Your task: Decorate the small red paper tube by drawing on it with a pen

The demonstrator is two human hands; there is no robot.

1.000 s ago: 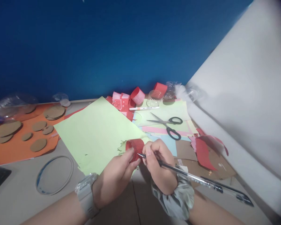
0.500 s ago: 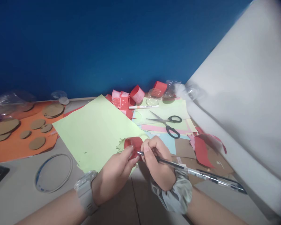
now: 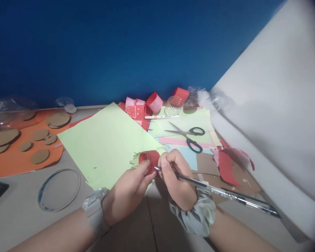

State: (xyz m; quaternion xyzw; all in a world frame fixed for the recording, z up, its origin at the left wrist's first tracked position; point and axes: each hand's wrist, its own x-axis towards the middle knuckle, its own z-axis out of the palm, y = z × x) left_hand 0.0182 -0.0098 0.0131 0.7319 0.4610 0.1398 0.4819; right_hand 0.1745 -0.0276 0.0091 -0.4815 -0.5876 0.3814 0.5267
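Note:
My left hand [image 3: 131, 185], with a pale watch on its wrist, pinches a small red paper roll [image 3: 151, 160] by its near side. Jagged light green paper [image 3: 134, 160] shows at the roll's left end. My right hand [image 3: 177, 178] grips a clear-barrelled pen [image 3: 215, 190] near its point, and the tip meets or nearly meets the red paper beside my left thumb. A grey-green scrunchie [image 3: 199, 217] circles the right wrist. Beneath and behind the hands lies a large light green paper sheet [image 3: 105, 140].
Black-handled scissors [image 3: 195, 145] lie open on stacked paper, below a white marker [image 3: 161, 117]. Red paper rings [image 3: 154, 102] and clear plastic cups stand at the back. Cardboard discs [image 3: 40, 156] rest on orange paper at left, near a tape-like ring [image 3: 39, 196]. A white surface [image 3: 273, 98] rises at right.
The view has shifted slightly, so the things on the table appear a little higher. Both hands keep nearly the same pose, with the pen tip still at the red roll.

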